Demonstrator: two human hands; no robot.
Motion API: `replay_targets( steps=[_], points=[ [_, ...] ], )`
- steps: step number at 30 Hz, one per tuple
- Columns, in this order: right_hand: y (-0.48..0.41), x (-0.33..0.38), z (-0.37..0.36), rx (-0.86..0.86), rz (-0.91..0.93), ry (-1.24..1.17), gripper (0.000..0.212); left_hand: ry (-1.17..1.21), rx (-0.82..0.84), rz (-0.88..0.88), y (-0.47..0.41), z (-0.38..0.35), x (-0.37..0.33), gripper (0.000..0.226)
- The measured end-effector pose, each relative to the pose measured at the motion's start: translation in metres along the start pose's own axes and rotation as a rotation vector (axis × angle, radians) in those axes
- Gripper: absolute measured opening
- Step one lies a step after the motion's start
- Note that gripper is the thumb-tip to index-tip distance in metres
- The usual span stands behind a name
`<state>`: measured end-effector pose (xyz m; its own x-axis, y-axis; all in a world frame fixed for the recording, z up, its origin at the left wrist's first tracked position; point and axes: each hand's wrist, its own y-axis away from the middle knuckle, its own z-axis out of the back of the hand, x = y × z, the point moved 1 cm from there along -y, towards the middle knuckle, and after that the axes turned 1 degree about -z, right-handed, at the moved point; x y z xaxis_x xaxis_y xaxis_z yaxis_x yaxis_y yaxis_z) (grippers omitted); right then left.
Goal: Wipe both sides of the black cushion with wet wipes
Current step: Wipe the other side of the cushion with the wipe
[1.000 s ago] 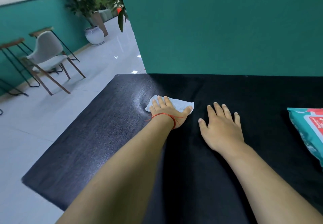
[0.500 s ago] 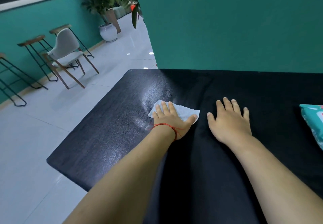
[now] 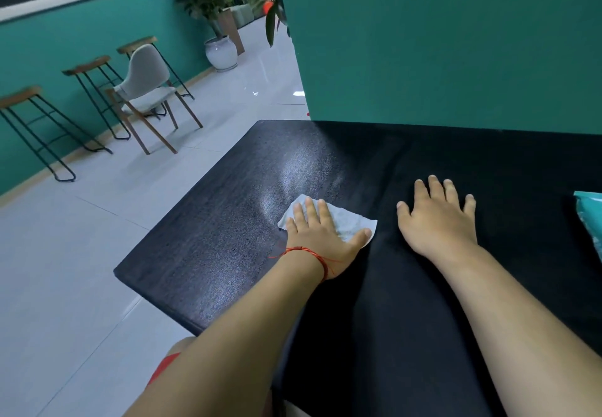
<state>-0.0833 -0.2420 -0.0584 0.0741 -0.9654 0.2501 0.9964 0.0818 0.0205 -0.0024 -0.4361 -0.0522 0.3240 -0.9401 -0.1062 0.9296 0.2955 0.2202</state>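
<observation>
Finding: your left hand (image 3: 321, 237) presses the wet wipe (image 3: 353, 221) flat on the black cushion (image 3: 211, 254). The grip is spread, with the fingers straight over the wipe and the thumb on its right corner; nothing is pinched. The cushion lies directly under the grip and runs left of it and back toward you.

Your right hand (image 3: 439, 221) lies flat just right of the grip, fingers spread, holding nothing. A damp sheen (image 3: 299, 169) shows ahead of the grip; the grain to its left looks dry.

Judgement: this face is only part covered.

Recommendation: work overlapping strokes from the sheen leftward to the edge. Bear evenly through the palm so the wipe does not bunch, and brace with the right hand. The wipes pack (image 3: 589, 218) sits far right of the grip; take a fresh wipe if this one dries.
</observation>
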Motion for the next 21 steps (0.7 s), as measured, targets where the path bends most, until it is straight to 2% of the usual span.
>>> replay_targets(
  steps=[21],
  points=[
    [0.0, -0.001, 0.001, 0.021, 0.016, 0.018, 0.073, 0.01, -0.031, -0.003, 0.087, -0.026, 0.046, 0.12]
  ],
)
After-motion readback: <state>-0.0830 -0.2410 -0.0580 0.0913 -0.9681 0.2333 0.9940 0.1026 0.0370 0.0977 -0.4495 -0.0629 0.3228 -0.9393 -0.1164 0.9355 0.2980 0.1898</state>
